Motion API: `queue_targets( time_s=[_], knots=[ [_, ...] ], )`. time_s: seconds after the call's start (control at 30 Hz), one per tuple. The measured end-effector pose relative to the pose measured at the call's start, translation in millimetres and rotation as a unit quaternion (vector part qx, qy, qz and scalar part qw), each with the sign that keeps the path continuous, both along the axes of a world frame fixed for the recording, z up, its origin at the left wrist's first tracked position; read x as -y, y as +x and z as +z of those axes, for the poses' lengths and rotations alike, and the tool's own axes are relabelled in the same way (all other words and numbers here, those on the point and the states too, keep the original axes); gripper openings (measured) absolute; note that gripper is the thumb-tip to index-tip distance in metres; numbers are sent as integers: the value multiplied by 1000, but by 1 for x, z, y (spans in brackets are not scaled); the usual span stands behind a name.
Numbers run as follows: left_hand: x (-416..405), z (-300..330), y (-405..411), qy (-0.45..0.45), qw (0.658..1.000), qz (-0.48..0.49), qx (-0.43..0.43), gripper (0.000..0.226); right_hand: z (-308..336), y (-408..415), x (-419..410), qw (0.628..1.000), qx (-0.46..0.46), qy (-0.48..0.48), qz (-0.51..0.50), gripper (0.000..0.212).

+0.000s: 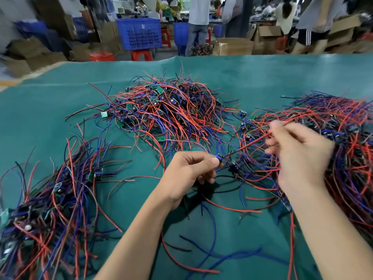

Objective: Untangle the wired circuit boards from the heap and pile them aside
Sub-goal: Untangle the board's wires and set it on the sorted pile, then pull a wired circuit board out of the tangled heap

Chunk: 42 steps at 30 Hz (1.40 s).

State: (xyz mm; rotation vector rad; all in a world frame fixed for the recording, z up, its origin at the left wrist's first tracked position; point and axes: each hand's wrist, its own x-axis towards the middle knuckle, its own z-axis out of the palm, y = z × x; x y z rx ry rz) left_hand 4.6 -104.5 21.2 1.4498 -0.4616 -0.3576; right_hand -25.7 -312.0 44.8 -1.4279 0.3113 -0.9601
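Left hand — fingers pinching one small blue circuit board above the green counter. Right hand, blurred — fingers apparently pinching its red wire, beside right heap. Step: untangling. Next: free leads, carry to a pile.

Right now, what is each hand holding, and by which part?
The left hand pinches a small blue-topped circuit board by its body. The right hand is blurred; its fingers seem to hold that board's red wire.

3 wire-and-board heaps: centre heap, left heap, right heap. 2 hands: left hand, right hand. Boards uncountable.
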Motion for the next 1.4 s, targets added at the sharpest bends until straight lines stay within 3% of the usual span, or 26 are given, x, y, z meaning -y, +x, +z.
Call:
queue_targets(
  time_s=[0.1,0.2,0.23,0.3,0.37,0.5,0.57,0.63,0.83,0.93,1.03,1.1,1.2,1.23,1.3,1.33,1.4],
  knots=[
    [0,-2,1,-27,999,27,-8,14,4,-1,-2,999,19,14,-23,17],
    [1,-3,0,-35,999,31,-17,8,-4,-1,-32,991,-51,56,113,22],
    [0,-3,1,-34,999,27,-16,10,-7,-1,-41,982,-89,39,163,26],
    [-1,-2,1,-24,1000,12,-10,18,-14,-3,-49,957,-158,-90,224,28],
    [-1,0,0,-4,1000,6,7,20,-14,-5,-51,945,-176,-185,205,21],
    [0,1,-2,12,1000,9,-1,23,-10,-7,-51,943,-134,-243,184,5],
    [0,1,-2,17,1000,2,-16,22,-7,-10,-53,944,-107,-275,150,8],
    [1,1,-1,17,999,-18,-22,20,-2,-11,-51,954,-78,-273,97,15],
    [2,2,-3,-6,997,-77,-28,16,31,-18,-18,976,-2,-216,-12,6],
    [2,0,-2,-5,997,-77,-25,16,60,-31,9,983,-9,-183,-30,11],
    [2,0,-1,-5,998,-55,-32,20,82,-38,61,939,-148,-299,-79,11],
    [3,0,-1,-1,998,-45,-33,18,91,-37,98,888,-242,-375,-112,28],
    [5,0,-1,9,998,-43,-33,16,106,-31,120,820,-273,-476,-162,40],
    [5,0,-1,12,998,-44,-33,16,111,-27,103,817,-259,-487,-164,39],
    [5,0,-2,15,998,-46,-33,15,107,-4,44,838,-216,-491,-93,35],
    [4,1,-1,13,998,-48,-34,15,103,10,10,825,-201,-526,-54,33],
    [3,1,-1,9,998,-50,-39,15,85,36,-49,758,-213,-613,74,24]
  ],
)
